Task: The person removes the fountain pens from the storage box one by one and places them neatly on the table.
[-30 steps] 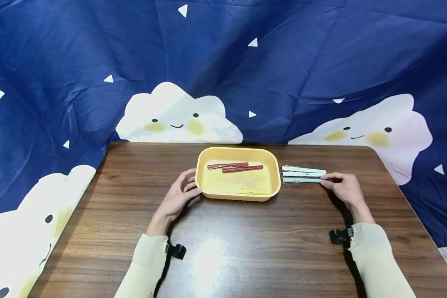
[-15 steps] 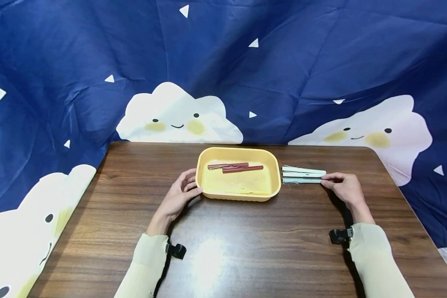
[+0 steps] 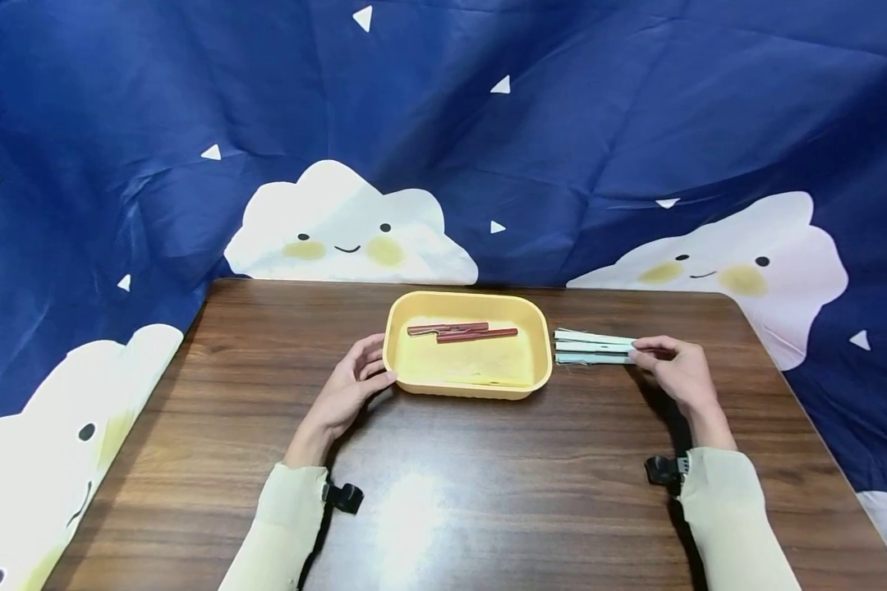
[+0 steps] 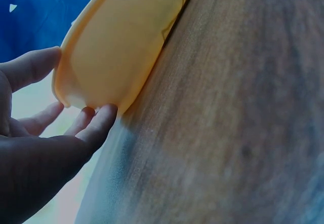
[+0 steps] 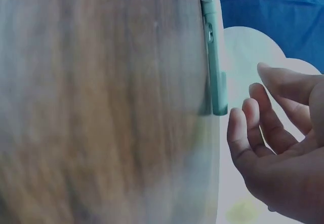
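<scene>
Three slim pens (image 3: 593, 347), two very pale and one teal, are laid side by side on the brown table (image 3: 503, 484), just beside the right end of a yellow basket (image 3: 461, 391); their outer ends are met in the head view by the thumb and forefinger of the right hand (image 3: 682, 376); in the right wrist view its thumb and fingers are seen parted and loosely bent, just off the end of the teal pen (image 5: 216, 67), and nothing is seen gripped; whether the pale pens are touched cannot be told. The basket's rounded left end is touched from outside by the left hand (image 3: 346, 387), its thumb and fingers spread, the tips rested against rim and wall; inside, two red pens (image 3: 476, 335) are lain close together, and a slim yellow item (image 3: 491, 382) is set along the near wall; behind the table, a blue cloth (image 3: 540, 148) is hung.
</scene>
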Demonstrator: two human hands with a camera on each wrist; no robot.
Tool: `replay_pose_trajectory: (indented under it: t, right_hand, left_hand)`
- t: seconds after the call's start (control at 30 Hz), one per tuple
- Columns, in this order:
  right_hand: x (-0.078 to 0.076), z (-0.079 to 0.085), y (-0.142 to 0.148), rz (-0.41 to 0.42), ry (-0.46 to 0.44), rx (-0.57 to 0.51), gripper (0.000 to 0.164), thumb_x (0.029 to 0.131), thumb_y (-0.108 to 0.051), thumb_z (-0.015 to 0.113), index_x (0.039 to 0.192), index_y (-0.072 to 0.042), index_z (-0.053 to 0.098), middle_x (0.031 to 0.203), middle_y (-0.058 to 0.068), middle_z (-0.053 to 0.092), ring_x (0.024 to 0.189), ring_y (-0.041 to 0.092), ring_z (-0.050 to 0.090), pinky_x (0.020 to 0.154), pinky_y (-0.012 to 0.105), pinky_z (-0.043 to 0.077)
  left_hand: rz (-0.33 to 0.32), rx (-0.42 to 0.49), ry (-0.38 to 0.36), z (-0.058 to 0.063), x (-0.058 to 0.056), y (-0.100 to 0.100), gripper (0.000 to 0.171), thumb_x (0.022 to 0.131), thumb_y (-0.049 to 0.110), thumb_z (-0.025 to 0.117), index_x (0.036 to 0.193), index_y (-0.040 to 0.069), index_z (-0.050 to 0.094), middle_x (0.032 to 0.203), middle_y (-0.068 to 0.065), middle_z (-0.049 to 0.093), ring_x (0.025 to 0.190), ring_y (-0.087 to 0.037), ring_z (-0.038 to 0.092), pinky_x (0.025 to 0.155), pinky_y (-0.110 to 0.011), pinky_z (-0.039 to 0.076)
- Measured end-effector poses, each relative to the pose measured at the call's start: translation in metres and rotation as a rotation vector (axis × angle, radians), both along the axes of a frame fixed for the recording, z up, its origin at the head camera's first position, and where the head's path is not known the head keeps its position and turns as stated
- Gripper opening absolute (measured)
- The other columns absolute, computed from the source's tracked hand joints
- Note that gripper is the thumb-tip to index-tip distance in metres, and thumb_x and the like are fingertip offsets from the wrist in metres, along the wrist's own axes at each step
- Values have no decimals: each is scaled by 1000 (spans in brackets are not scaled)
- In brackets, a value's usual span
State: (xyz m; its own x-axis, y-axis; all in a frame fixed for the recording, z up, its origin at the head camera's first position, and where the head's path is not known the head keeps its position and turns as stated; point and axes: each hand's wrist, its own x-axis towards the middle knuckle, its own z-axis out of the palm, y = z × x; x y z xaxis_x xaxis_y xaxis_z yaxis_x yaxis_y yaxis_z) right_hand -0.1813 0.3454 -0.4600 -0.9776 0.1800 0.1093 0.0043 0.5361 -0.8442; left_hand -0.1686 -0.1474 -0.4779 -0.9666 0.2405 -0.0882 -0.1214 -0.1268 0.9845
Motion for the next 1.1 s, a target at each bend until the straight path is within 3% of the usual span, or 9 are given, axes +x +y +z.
replay_pose_trajectory:
  t: [0.27,0.5,0.67,0.83,1.0,1.1]
  right_hand:
    - [1,6,-15,14,58,-65,31,90,-5,75,114,13,67,83,-14,67,76,-1,58,62,13,48]
    - [0,16,-35,46,98,-162,19,89,-1,76,107,-4,72,88,-12,71,82,-1,63,69,11,49]
    - [-2,23,-52,74,139,-214,18,89,0,76,106,-6,72,92,-10,72,84,1,64,71,11,50]
    - [-6,30,-66,96,172,-266,19,89,4,74,107,-2,71,94,-7,73,84,2,66,72,12,51]
    - [-9,33,-79,126,172,-299,28,89,5,74,114,13,66,98,-6,72,86,3,66,74,13,51]
    - [-11,34,-85,149,167,-314,32,89,5,73,117,17,63,101,-3,72,87,3,66,76,13,51]
  left_hand:
    - [-3,-5,-3,1,0,-1,70,91,-6,68,153,4,36,148,-27,40,134,-40,43,93,-23,49]
    - [-4,3,-9,0,1,-1,70,91,-5,68,153,4,36,147,-26,40,134,-40,43,93,-23,49]
    - [-10,14,-1,-1,1,-1,70,91,-7,67,153,2,35,147,-28,40,133,-41,42,93,-23,49]
    - [-17,14,1,-1,0,-1,70,91,-6,67,153,2,35,147,-28,39,134,-41,42,93,-23,49]
    - [-13,12,-12,-2,0,-1,71,92,-7,66,154,1,33,148,-28,39,134,-40,42,93,-22,49]
    - [-12,15,-13,-2,0,-1,72,91,-7,67,154,1,33,147,-28,39,134,-40,42,93,-22,49]
